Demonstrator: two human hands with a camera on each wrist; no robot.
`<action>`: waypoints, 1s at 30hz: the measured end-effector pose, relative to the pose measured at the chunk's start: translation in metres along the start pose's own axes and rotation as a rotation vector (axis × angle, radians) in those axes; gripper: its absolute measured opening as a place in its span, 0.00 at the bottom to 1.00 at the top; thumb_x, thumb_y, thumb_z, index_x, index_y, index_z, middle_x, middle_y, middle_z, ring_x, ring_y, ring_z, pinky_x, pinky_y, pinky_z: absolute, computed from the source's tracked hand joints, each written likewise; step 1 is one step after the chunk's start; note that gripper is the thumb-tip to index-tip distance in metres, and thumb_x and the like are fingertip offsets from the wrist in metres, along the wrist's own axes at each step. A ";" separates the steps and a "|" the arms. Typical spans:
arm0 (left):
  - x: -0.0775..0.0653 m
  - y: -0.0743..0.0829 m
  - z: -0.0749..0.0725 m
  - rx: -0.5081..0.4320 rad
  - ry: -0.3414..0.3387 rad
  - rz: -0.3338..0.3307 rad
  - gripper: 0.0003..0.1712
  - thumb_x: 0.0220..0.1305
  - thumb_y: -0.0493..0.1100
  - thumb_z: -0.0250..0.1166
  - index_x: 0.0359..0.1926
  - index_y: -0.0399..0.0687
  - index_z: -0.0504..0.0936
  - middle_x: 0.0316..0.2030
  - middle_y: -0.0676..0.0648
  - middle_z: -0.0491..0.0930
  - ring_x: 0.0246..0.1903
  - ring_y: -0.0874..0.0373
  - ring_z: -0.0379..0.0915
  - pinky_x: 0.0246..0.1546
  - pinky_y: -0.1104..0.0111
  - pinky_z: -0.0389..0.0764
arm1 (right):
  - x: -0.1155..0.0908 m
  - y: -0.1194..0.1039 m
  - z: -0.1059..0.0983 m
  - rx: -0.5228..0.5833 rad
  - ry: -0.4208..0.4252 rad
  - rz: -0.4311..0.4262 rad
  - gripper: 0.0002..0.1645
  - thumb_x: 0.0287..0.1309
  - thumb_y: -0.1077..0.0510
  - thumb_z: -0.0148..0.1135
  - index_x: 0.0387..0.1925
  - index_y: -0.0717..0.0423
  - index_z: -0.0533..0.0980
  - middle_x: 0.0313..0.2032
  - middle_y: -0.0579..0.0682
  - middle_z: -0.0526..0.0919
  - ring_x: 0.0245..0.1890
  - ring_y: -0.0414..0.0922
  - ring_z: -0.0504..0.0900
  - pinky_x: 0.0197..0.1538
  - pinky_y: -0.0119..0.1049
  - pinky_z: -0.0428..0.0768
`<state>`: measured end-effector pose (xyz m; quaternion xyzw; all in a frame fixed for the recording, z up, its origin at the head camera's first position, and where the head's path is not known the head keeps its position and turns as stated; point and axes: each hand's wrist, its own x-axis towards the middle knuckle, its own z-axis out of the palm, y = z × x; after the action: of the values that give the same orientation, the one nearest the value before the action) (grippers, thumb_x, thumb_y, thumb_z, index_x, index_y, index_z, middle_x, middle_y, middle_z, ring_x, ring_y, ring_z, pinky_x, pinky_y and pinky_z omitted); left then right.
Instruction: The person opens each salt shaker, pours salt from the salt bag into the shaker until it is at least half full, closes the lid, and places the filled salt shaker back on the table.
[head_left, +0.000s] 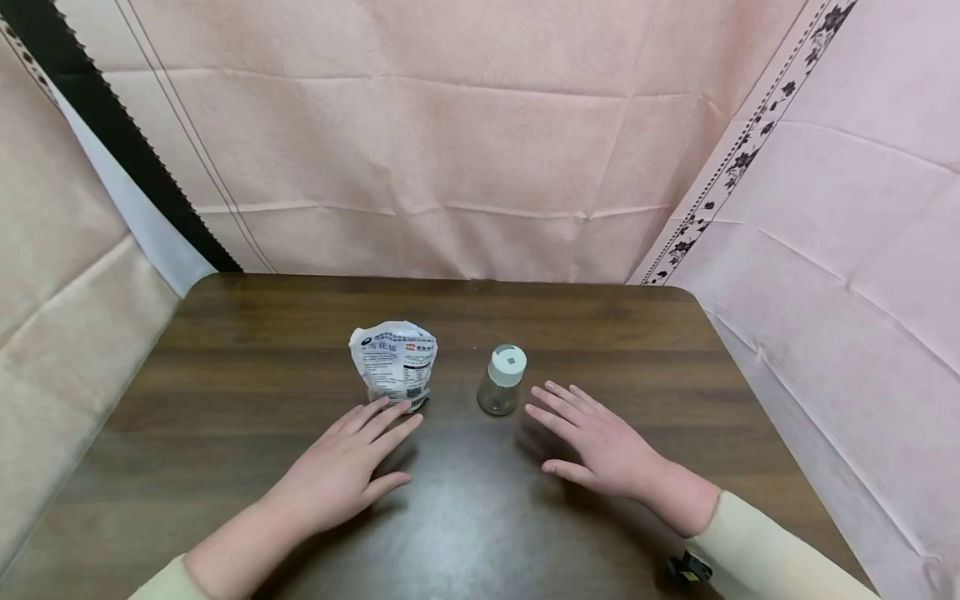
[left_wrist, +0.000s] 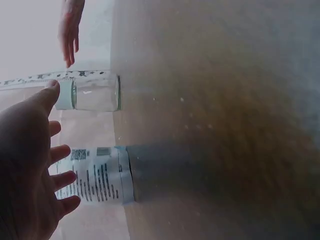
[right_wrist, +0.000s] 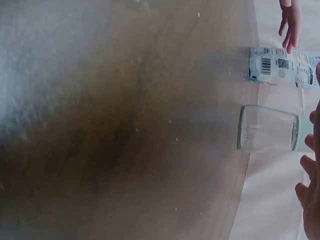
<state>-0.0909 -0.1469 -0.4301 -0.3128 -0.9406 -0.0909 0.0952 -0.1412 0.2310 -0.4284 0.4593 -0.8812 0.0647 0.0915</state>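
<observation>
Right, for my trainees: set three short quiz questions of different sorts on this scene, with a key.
1. Fill in: in the head view, the bag is to the ____ of the jar.
2. True or false: the jar lies on its side.
3. Multiple choice: which hand's fingers are curled round something?
A) Left
B) Right
C) Neither

Key:
1. Left.
2. False: it stands upright, its lid on.
3. C: the left hand and right hand both have extended fingers and grip nothing.
</observation>
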 end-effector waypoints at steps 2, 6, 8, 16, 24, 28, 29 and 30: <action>0.003 0.002 0.000 -0.008 0.004 -0.001 0.42 0.58 0.65 0.57 0.70 0.66 0.52 0.67 0.53 0.58 0.67 0.51 0.49 0.64 0.56 0.52 | 0.002 0.002 -0.001 0.004 0.009 0.000 0.46 0.53 0.38 0.60 0.69 0.45 0.54 0.71 0.46 0.50 0.69 0.51 0.52 0.67 0.49 0.52; 0.011 0.007 0.001 -0.029 0.011 -0.003 0.39 0.59 0.64 0.57 0.68 0.61 0.58 0.65 0.52 0.62 0.65 0.54 0.55 0.62 0.57 0.58 | 0.005 0.004 -0.002 0.015 0.037 0.015 0.41 0.56 0.39 0.57 0.68 0.45 0.57 0.70 0.45 0.52 0.68 0.50 0.54 0.66 0.48 0.56; 0.017 0.010 0.001 -0.049 0.015 -0.008 0.37 0.59 0.62 0.58 0.67 0.58 0.62 0.62 0.52 0.65 0.63 0.55 0.59 0.60 0.58 0.62 | 0.007 0.004 -0.003 0.019 0.050 0.031 0.38 0.58 0.38 0.55 0.67 0.45 0.59 0.69 0.45 0.55 0.68 0.49 0.56 0.65 0.47 0.59; 0.042 0.025 0.004 -0.144 -0.021 -0.143 0.32 0.60 0.58 0.61 0.64 0.61 0.66 0.59 0.55 0.70 0.59 0.58 0.65 0.55 0.60 0.69 | 0.024 -0.002 -0.007 0.010 0.180 0.132 0.27 0.59 0.41 0.54 0.57 0.47 0.71 0.60 0.46 0.70 0.60 0.44 0.67 0.55 0.43 0.71; 0.068 0.041 0.015 -0.382 0.006 -0.296 0.28 0.62 0.50 0.61 0.63 0.59 0.67 0.57 0.54 0.72 0.58 0.59 0.66 0.55 0.61 0.69 | 0.043 -0.009 -0.013 0.097 0.288 0.251 0.22 0.57 0.48 0.58 0.53 0.50 0.74 0.53 0.46 0.74 0.54 0.43 0.71 0.53 0.41 0.72; 0.080 0.047 0.022 -0.475 0.004 -0.376 0.32 0.60 0.52 0.63 0.64 0.58 0.65 0.57 0.53 0.71 0.56 0.58 0.67 0.53 0.60 0.70 | 0.054 -0.009 -0.013 0.134 0.349 0.282 0.21 0.56 0.50 0.59 0.51 0.50 0.75 0.52 0.46 0.75 0.52 0.42 0.72 0.49 0.37 0.75; 0.083 0.049 0.023 -0.494 0.006 -0.396 0.32 0.59 0.53 0.63 0.64 0.59 0.65 0.57 0.52 0.72 0.56 0.58 0.68 0.53 0.60 0.70 | 0.056 -0.009 -0.013 0.143 0.361 0.292 0.20 0.56 0.51 0.60 0.51 0.51 0.75 0.51 0.46 0.75 0.51 0.41 0.73 0.47 0.36 0.76; 0.087 0.050 0.024 -0.509 0.009 -0.413 0.33 0.59 0.54 0.63 0.64 0.58 0.65 0.57 0.52 0.72 0.56 0.58 0.68 0.53 0.59 0.70 | 0.058 -0.009 -0.014 0.153 0.371 0.299 0.20 0.56 0.51 0.60 0.51 0.51 0.75 0.51 0.45 0.75 0.50 0.41 0.73 0.46 0.35 0.77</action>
<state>-0.1318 -0.0524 -0.4277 -0.1287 -0.9309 -0.3418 -0.0021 -0.1648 0.1819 -0.4021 0.3094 -0.9000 0.2274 0.2063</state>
